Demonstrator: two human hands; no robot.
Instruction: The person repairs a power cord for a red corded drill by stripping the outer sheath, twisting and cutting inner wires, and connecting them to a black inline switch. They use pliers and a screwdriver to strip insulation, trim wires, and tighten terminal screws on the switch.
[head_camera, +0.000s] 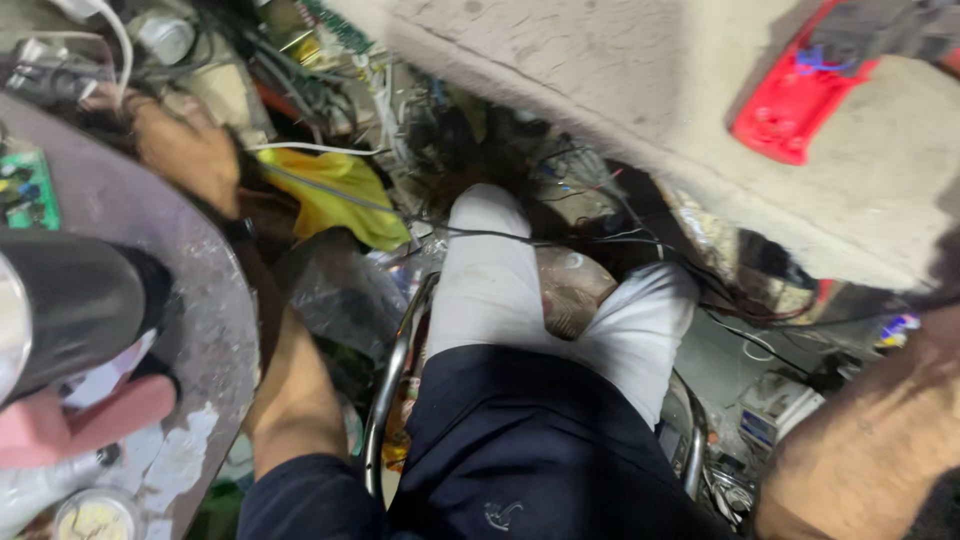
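My left hand (185, 150) reaches down past the rim of a round grey table top (215, 300) into a tangle of wires and parts (330, 90) on the floor. Its fingers lie among the cables beside a white cable (120, 40). Whether they grip anything is hidden. Just right of the hand lies a crumpled yellow cloth (340, 195). Only my right forearm (870, 430) shows at the lower right, and the hand itself is out of frame. My knees in white trousers (490, 280) are in the middle.
A black cylindrical tool (70, 300), a pink handle (80, 420), a green circuit board (25, 190) and a small round tin (95, 515) rest on the table top. A red device (800, 100) lies on a concrete slab (620, 90). A chrome stool frame (395, 370) is under me.
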